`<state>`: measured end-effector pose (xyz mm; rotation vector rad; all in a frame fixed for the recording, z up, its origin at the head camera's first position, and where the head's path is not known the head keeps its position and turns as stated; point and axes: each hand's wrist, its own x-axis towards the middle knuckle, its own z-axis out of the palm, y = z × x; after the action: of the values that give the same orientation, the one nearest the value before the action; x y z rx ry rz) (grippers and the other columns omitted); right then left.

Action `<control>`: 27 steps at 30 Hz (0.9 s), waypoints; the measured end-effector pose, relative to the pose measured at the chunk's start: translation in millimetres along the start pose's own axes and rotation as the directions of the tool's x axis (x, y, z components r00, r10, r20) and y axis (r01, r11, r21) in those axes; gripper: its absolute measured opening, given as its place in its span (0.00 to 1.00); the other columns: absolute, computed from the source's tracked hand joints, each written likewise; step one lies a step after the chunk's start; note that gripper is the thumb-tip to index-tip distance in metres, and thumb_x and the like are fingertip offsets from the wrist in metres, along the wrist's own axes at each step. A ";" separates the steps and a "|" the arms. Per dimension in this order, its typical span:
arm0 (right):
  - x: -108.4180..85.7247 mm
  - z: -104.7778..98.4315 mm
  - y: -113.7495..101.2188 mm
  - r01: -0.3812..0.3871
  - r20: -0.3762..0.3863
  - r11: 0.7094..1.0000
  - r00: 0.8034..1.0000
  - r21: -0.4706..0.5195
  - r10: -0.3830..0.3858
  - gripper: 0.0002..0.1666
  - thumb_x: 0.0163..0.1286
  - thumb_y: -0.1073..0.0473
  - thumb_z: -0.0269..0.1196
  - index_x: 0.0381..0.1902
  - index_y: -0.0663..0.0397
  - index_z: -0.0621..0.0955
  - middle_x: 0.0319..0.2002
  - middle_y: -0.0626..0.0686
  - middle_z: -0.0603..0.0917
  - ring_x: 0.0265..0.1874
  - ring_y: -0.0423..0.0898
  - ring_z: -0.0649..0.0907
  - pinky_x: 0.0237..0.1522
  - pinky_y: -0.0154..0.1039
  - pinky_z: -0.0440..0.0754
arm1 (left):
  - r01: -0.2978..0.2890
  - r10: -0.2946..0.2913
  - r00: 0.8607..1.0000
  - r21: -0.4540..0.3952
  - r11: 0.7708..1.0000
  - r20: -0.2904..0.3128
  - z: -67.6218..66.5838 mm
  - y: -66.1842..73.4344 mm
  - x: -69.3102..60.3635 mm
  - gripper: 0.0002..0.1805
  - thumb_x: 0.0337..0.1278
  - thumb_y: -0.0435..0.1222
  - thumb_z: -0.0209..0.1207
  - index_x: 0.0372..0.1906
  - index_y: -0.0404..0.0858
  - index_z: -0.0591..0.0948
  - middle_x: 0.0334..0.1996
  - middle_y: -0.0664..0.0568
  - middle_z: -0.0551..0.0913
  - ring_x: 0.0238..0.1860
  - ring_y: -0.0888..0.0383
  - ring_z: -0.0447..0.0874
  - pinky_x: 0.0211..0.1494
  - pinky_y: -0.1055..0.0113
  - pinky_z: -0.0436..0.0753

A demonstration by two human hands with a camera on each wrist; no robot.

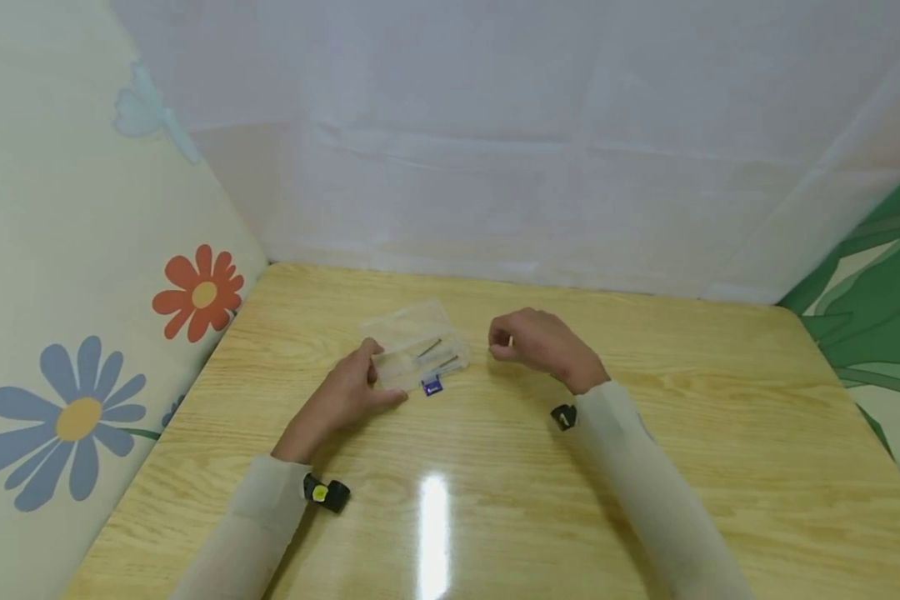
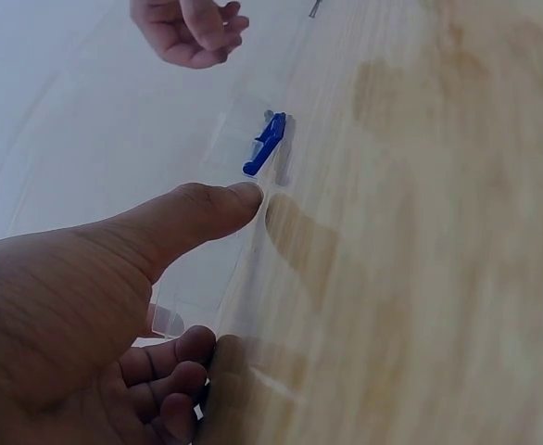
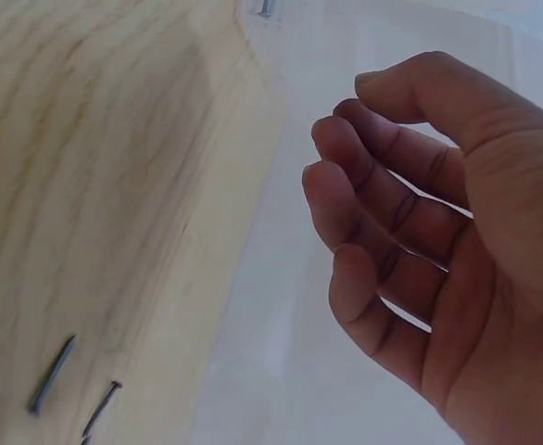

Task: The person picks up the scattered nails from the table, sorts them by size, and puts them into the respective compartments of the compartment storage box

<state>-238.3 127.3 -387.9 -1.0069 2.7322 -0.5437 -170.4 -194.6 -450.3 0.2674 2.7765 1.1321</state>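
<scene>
L hand [image 1: 341, 387]: clamped on L end of clear box [image 1: 396, 368]; thumb along near edge, fingers round L end; lower fingers curled in L wrist view.
L sleeve [image 1: 243, 517]: in from lower L, angled up-R; black wrist unit [image 1: 327, 493] on inner side.
R hand [image 1: 540, 343]: fingers loosely curled, thumb tip close to index tip, nothing seen btwn; just R of box, apart from it.
R sleeve [image 1: 656, 487]: in from lower R, angled up-L; hand turned L twd box.
Box posn: far half of table [image 1: 480, 533], a bit L of mid; lid [image 1: 405, 323] open to far side; blue tab [image 1: 432, 386] on near edge, R of L thumb.
Nails: a few in box [image 1: 429, 347]; R wrist view has two nails [image 3: 51, 375] lower L over wood, can't tell if boxed or on tabletop.
Gap: narrow, box R end to R hand.
Table edges: far edge meets pale sheet [image 1: 450, 167]; L edge along flower panel [image 1: 105, 250]; R edge along leaf panel [image 1: 870, 308].
Room: wide wood R of R hand + nearside of box; less twd far edge.
</scene>
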 end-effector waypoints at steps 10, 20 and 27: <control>-29.0 2.1 11.9 -0.071 -0.031 0.997 0.997 -0.023 0.070 0.09 0.76 0.55 0.62 0.45 0.49 0.86 0.40 0.46 0.86 0.36 0.42 0.83 0.41 0.45 0.81 | 0.009 -0.009 1.000 0.016 1.000 0.006 0.5 0.9 0.5 0.42 0.53 0.46 0.77 0.64 0.31 0.68 0.34 0.45 0.75 0.32 0.51 0.72 0.35 0.59 0.74; -47.4 4.4 28.1 -0.116 -0.060 0.990 0.992 -0.085 0.111 0.09 0.73 0.55 0.63 0.43 0.53 0.86 0.38 0.49 0.86 0.35 0.45 0.83 0.40 0.46 0.82 | 0.024 -0.024 1.000 0.023 0.999 0.000 -0.6 1.3 -0.6 0.42 0.53 0.46 0.77 0.63 0.30 0.67 0.34 0.45 0.74 0.31 0.52 0.72 0.35 0.59 0.73; -64.2 2.6 40.8 -0.164 -0.081 0.983 0.984 -0.078 0.158 0.10 0.75 0.55 0.63 0.45 0.54 0.86 0.38 0.48 0.86 0.34 0.45 0.83 0.38 0.47 0.81 | 0.015 -0.015 1.000 0.016 1.000 -0.005 0.8 1.1 -0.2 0.43 0.53 0.46 0.77 0.64 0.29 0.66 0.34 0.45 0.74 0.31 0.52 0.72 0.36 0.59 0.73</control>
<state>-213.1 197.3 -403.8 -0.7882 2.8911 -0.4511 -170.0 -193.4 -450.1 0.2453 2.7884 1.1092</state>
